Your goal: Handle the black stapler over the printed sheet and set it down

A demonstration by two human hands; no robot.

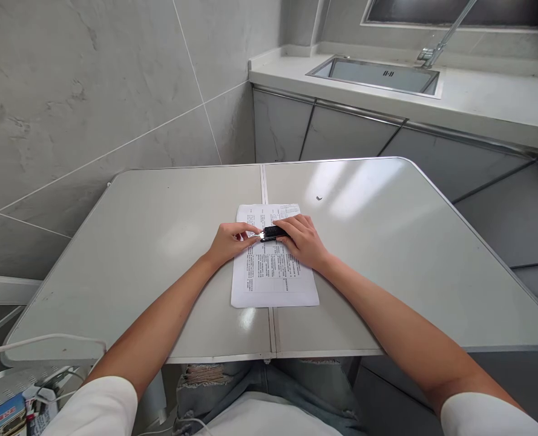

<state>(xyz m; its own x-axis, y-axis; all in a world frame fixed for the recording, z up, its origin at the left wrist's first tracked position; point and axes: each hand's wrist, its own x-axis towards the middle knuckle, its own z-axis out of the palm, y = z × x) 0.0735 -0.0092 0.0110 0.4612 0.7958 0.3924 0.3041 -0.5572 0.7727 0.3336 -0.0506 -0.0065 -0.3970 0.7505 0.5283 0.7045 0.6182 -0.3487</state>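
Note:
A black stapler (275, 232) lies across the upper part of a printed sheet of paper (273, 297) in the middle of the table. My right hand (302, 240) is wrapped over its right end and hides that part of it. At the opposite end, where a bit of shiny metal shows, the thumb and fingers of my left hand (235, 241) are pinched together. Whatever lies between those fingertips is too small to make out. A tiny dark metal piece (319, 197) rests on the table beyond my right hand.
The white folding table (127, 260) has a seam down its middle. A grey tiled wall stands behind and to the left. Beyond the table is a counter (486, 100) with a sink (377, 74) and faucet (432, 54). A white cable (46, 336) crosses the table's near left corner.

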